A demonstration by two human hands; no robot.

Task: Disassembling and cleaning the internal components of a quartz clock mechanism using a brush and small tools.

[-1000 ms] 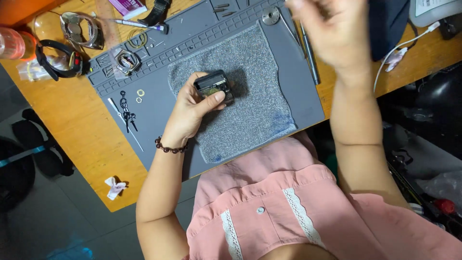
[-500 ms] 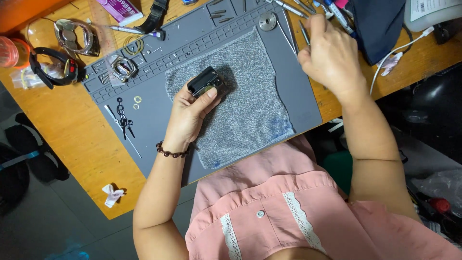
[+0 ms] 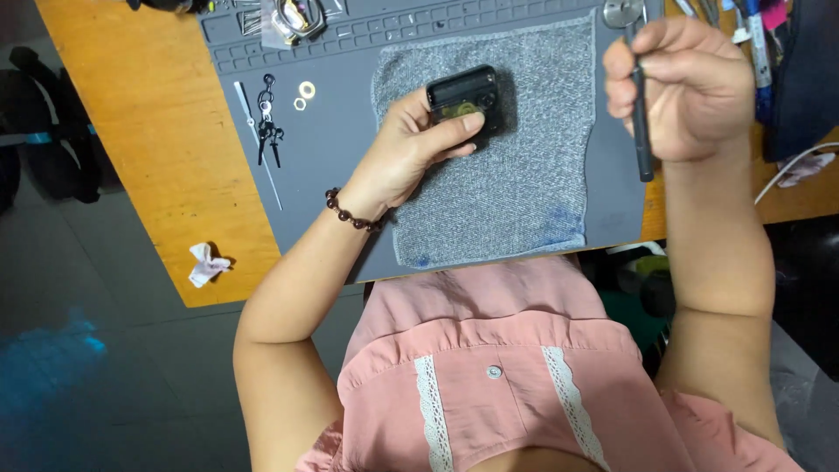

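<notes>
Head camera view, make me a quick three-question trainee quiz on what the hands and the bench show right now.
1. True or false: the left hand holds the small black case over the grey cloth.
2. What does the right hand grip?
A. a thin dark tool
B. a crumpled tissue
C. a bead bracelet
3. Fill in: the two small rings lie on the grey ____.

Key: 1 true; 2 A; 3 mat.
</notes>
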